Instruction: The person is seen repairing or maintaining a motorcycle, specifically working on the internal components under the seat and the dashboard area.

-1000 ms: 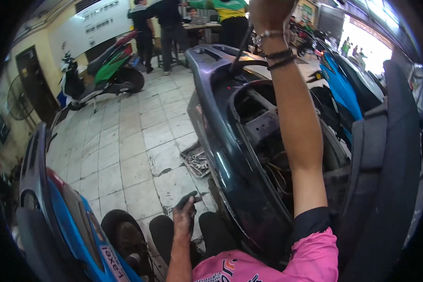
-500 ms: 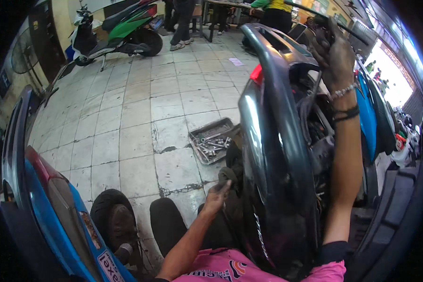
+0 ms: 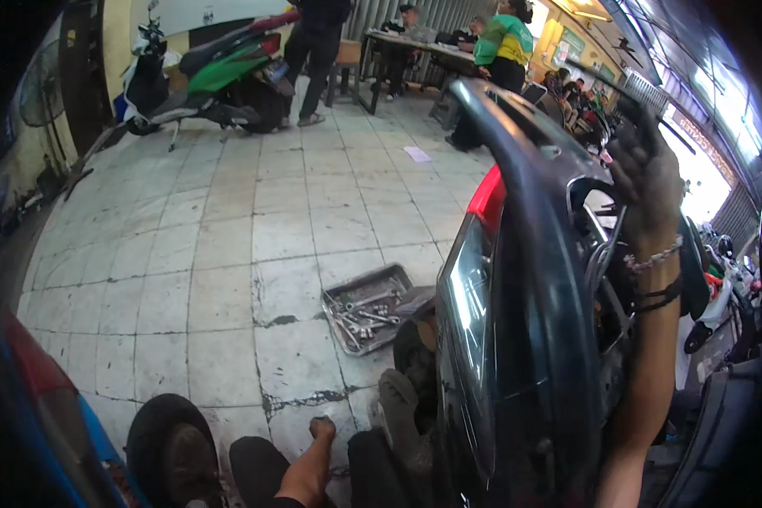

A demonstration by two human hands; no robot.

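Note:
A black scooter [image 3: 516,339] with a red tail light [image 3: 486,196] stands close at my right, its dark grab rail [image 3: 525,169] curving up towards the back. My right hand [image 3: 648,173] is raised beyond the rail, fingers curled at a thin dark bar [image 3: 677,135] that slants across the top right. My left hand [image 3: 322,427] is low between my knees, closed in a fist above the tiles; whatever it may hold is hidden. Ahead of it, a metal tray [image 3: 334,326] on the floor holds several wrenches [image 3: 368,320] and other tools.
A blue and red scooter [image 3: 38,364] with a dark tyre [image 3: 165,432] stands close on my left. Farther off are a green scooter [image 3: 220,85], a person in dark clothes [image 3: 313,51], a table [image 3: 423,42] and a person in a green top [image 3: 506,51]. A paper [image 3: 416,154] lies on the tiles.
My left hand has left the dark part beside the scooter and moved down and left. My right hand stays raised at the bar. The view has tilted up, showing more of the people behind.

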